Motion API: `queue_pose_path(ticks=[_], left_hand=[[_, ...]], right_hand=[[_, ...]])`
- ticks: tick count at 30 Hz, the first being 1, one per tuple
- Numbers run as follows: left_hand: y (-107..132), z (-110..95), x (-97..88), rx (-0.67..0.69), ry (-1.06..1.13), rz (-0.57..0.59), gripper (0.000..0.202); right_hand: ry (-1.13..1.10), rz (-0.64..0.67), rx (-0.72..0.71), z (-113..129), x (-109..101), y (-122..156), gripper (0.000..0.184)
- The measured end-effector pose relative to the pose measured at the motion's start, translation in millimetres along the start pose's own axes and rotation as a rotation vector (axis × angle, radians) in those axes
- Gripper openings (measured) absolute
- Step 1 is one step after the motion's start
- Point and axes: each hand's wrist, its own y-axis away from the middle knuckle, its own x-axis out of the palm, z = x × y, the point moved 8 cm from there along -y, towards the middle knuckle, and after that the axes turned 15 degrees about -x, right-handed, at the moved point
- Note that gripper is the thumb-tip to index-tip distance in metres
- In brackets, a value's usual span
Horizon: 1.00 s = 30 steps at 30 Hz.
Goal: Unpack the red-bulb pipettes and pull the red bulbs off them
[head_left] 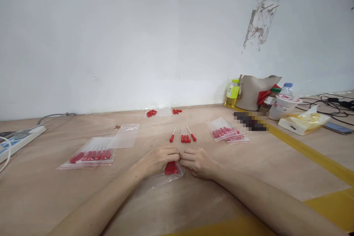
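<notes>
My left hand (163, 159) and my right hand (197, 161) meet at the middle of the table, their fingers curled and closed. Between and below them is a clear plastic zip bag (163, 181) with red rubber bulbs (171, 168) inside. The left fingers grip its top and the right fingers pinch its right side; the fingertips are partly hidden. Just beyond the hands lie several loose droppers (186, 139) with red bulbs toward me and thin clear stems pointing away.
Filled dropper bags (92, 155) lie left, beside an empty clear bag (125, 135). More filled bags (225, 132) lie right. Red bulbs (151, 113) sit by the wall. At right stand a yellow bottle (231, 94), a grey bag (251, 92) and a cup (283, 107). A power strip (24, 142) is far left.
</notes>
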Motion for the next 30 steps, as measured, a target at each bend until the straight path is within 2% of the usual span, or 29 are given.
queue_pose_path(ticks=[4,8,14,16,19,22,25,27,30], left_hand=[[1,-1,-19.8,0.006,-0.011,-0.023,0.030],[5,5,-36.7,-0.008,-0.122,-0.086,0.030],[4,6,-22.0,-0.018,-0.059,-0.039,0.030],[3,10,-21.0,-0.076,0.006,-0.041,0.030],[14,22,-22.0,-0.233,0.099,-0.011,0.032],[39,31,-17.1,-0.341,0.169,0.060,0.045],[64,39,-10.4,-0.429,0.241,0.048,0.051],[72,42,-5.2,-0.476,0.279,0.020,0.049],[73,43,1.7,-0.490,0.296,0.011,0.046]], right_hand=[[-0.092,0.086,0.025,-5,4,4,0.016],[-0.336,0.059,0.170,-15,0,8,0.005],[-0.778,-0.062,0.569,-31,14,15,0.023],[-0.848,-0.106,0.621,-32,20,15,0.023],[-0.947,-0.121,0.660,-31,31,15,0.023],[-0.987,-0.087,0.702,-30,40,19,0.027],[-0.984,-0.033,0.788,-33,52,24,0.023],[-0.970,-0.033,0.882,-36,58,27,0.024],[-0.943,-0.117,0.972,-41,60,29,0.029]])
